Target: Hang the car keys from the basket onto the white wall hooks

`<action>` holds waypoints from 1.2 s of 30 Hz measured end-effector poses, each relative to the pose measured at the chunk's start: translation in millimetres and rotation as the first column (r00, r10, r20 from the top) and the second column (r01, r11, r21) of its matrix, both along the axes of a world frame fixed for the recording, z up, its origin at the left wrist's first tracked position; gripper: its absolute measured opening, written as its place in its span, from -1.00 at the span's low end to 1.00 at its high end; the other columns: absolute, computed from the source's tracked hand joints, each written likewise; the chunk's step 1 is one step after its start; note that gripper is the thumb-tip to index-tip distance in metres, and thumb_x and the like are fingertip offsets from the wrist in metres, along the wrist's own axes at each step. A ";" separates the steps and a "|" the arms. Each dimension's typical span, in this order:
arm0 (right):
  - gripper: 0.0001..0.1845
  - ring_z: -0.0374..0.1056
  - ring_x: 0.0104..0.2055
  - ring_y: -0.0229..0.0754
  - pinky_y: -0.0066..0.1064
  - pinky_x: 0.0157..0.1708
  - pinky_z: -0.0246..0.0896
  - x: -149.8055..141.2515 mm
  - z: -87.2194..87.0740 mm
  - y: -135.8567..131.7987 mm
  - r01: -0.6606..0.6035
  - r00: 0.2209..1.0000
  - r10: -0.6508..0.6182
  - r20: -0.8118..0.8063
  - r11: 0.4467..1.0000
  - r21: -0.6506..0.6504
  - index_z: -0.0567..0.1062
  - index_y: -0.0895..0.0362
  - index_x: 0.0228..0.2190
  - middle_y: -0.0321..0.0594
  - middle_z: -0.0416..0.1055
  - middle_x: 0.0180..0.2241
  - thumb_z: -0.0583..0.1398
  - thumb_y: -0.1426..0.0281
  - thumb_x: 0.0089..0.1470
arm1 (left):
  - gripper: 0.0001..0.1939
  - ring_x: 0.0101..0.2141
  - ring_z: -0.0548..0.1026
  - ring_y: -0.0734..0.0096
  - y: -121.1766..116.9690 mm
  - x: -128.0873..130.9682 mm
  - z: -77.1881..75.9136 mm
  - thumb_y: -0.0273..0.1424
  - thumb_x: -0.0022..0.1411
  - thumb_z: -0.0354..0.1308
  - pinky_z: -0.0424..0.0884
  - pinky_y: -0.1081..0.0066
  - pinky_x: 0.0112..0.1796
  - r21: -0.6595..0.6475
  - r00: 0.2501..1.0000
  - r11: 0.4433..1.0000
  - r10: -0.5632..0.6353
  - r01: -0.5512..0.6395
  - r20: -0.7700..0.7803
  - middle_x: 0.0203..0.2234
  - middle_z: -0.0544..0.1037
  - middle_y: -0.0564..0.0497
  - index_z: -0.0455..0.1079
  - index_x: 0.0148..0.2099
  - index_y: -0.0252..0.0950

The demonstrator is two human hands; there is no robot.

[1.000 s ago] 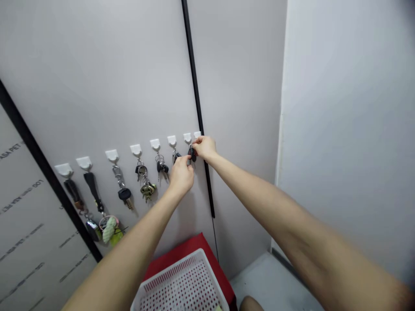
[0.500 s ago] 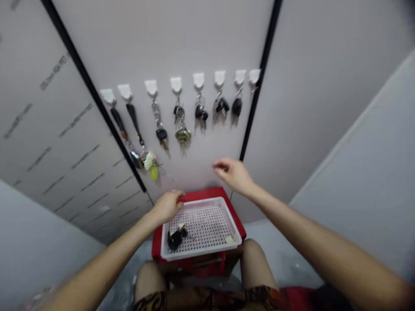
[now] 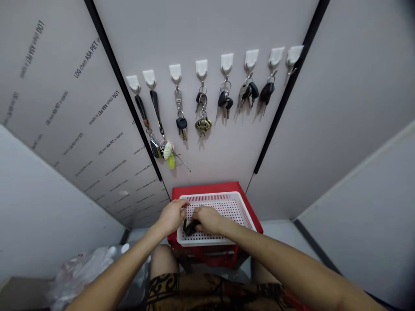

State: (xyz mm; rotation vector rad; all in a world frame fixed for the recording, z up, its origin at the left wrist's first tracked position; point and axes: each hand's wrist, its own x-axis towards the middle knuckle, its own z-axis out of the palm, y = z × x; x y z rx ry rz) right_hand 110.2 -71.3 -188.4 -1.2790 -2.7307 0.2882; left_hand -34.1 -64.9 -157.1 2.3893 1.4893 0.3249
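- Right hand: fingers bent down at the dark keys; whether they grip them, I cannot tell.
- Keys: in the basket, near its left wall, just left of the right fingertips; bunched, so no clear long axis shows.
- Left hand: fingers half curled over the basket's left rim, grasp unclear, farther from the keys than the right.
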 end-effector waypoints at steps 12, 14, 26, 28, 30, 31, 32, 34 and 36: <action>-0.83 0.05 -0.65 -0.41 -0.59 -0.64 -0.07 62.7 8.9 2.0 0.125 0.822 -0.341 -0.456 0.890 -0.439 0.38 0.19 -0.60 -0.39 0.19 -0.72 0.00 0.44 -0.20 | -0.59 -0.21 0.27 0.35 2.2 40.2 -21.8 -0.51 -0.14 -0.08 0.12 0.36 -0.21 -0.019 0.984 0.992 -0.119 0.122 0.134 -0.23 0.35 -0.06 0.20 -0.14 -0.29; -0.84 0.05 -0.66 -0.42 -0.59 -0.64 -0.05 65.0 13.3 0.6 0.096 0.761 -0.390 -0.518 0.858 -0.505 0.36 0.20 -0.58 -0.40 0.18 -0.71 0.00 0.45 -0.21 | -0.67 -0.35 0.33 0.42 8.3 49.8 -27.0 -0.53 -0.13 -0.11 0.19 0.44 -0.31 -0.096 0.964 0.984 -0.125 0.151 0.235 -0.37 0.41 -0.01 0.26 -0.24 -0.31; -0.85 0.14 -0.68 -0.41 -0.56 -0.66 0.05 61.0 4.6 1.1 0.191 0.545 -0.681 -0.489 0.669 -0.719 0.34 0.21 -0.56 -0.35 0.27 -0.68 -0.02 0.49 -0.21 | -0.91 -0.60 0.23 0.61 33.1 42.5 27.3 -0.44 -0.10 -0.07 0.18 0.57 -0.52 -0.275 0.780 0.954 0.082 0.118 0.620 -0.68 0.27 0.13 0.20 -0.51 -0.36; -0.80 0.22 -0.60 -0.37 -0.53 -0.58 0.11 51.6 4.4 -0.5 0.152 0.568 -0.634 -0.525 0.708 -0.690 0.35 0.19 -0.47 -0.31 0.33 -0.59 -0.02 0.51 -0.21 | -0.93 -0.59 0.23 0.61 32.4 44.5 34.9 -0.45 -0.12 -0.05 0.18 0.57 -0.50 -0.291 0.739 0.947 0.100 0.135 0.666 -0.67 0.26 0.13 0.19 -0.52 -0.36; -0.73 0.26 -0.46 -0.33 -0.49 -0.46 0.14 47.8 13.9 -1.0 0.167 0.577 -0.533 -0.619 0.819 -0.550 0.34 0.18 -0.38 -0.26 0.35 -0.47 0.00 0.53 -0.24 | -0.94 -0.59 0.23 0.62 31.3 46.7 39.5 -0.46 -0.13 -0.03 0.17 0.57 -0.50 -0.305 0.716 0.941 0.113 0.145 0.689 -0.67 0.26 0.14 0.18 -0.54 -0.36; -0.70 0.25 -0.41 -0.32 -0.48 -0.40 0.13 48.3 21.9 -1.0 0.209 0.571 -0.486 -0.661 0.865 -0.456 0.32 0.18 -0.34 -0.24 0.34 -0.41 0.01 0.52 -0.24 | -0.94 -0.59 0.23 0.63 30.9 47.8 41.0 -0.46 -0.13 -0.03 0.17 0.57 -0.50 -0.315 0.707 0.937 0.120 0.151 0.697 -0.68 0.26 0.14 0.18 -0.54 -0.36; -0.68 0.24 -0.38 -0.31 -0.47 -0.37 0.12 49.9 31.2 -1.0 0.258 0.567 -0.446 -0.692 0.894 -0.366 0.31 0.18 -0.32 -0.22 0.34 -0.38 0.03 0.51 -0.25 | -0.94 -0.60 0.23 0.63 30.6 49.2 42.4 -0.45 -0.13 -0.03 0.17 0.57 -0.50 -0.325 0.694 0.933 0.129 0.157 0.708 -0.68 0.26 0.14 0.17 -0.54 -0.36; -0.68 0.23 -0.39 -0.31 -0.46 -0.36 0.11 54.3 50.6 -1.9 0.321 0.584 -0.389 -0.712 0.917 -0.238 0.29 0.17 -0.31 -0.23 0.33 -0.38 0.06 0.44 -0.24 | -0.94 -0.62 0.24 0.64 30.5 53.0 45.0 -0.45 -0.13 -0.03 0.19 0.56 -0.51 -0.341 0.662 0.925 0.151 0.167 0.734 -0.70 0.27 0.15 0.16 -0.53 -0.36; -0.75 0.22 -0.44 -0.31 -0.47 -0.41 0.11 57.2 65.9 -3.7 0.351 0.634 -0.353 -0.688 0.924 -0.150 0.33 0.15 -0.40 -0.26 0.33 -0.46 0.08 0.37 -0.24 | -0.93 -0.66 0.23 0.66 30.4 59.0 47.8 -0.45 -0.13 -0.03 0.19 0.58 -0.56 -0.349 0.634 0.923 0.175 0.160 0.753 -0.72 0.25 0.17 0.14 -0.52 -0.35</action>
